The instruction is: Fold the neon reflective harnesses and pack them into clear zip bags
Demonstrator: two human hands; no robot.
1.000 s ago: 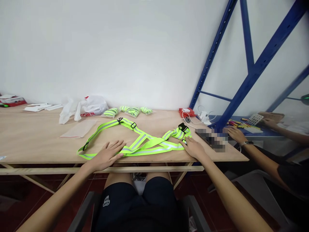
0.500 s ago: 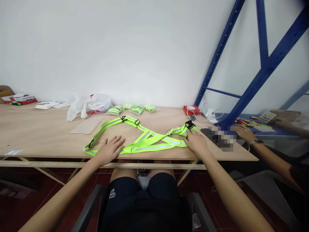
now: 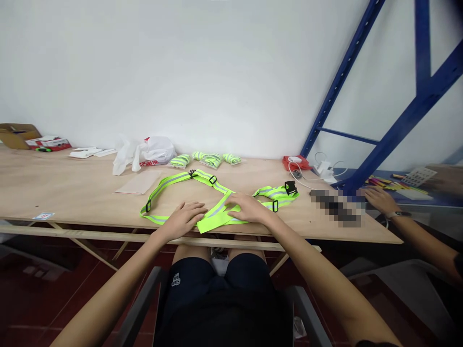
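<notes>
Both forearms (image 3: 141, 267) reach forward, angled inward. Left hand (image 3: 184, 220) palm down, fingers extended, slightly spread, pointing inward. Right hand (image 3: 249, 208) near it, not touching, back facing up, fingers bent, aimed left, thumb on near side; grip unclear.

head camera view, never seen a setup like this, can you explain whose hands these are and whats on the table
No machine here: the left hand and right hand are a person's own, seen by a camera worn on the head, looking forward and down. A yellow-green reflective strap harness with black buckles lies on the wooden table. The left hand is spread at its near side; the right hand is on its middle, but whether it grips is hard to tell. Behind are striped packs and a white plastic bag. The hand at far right is another person's.
</notes>
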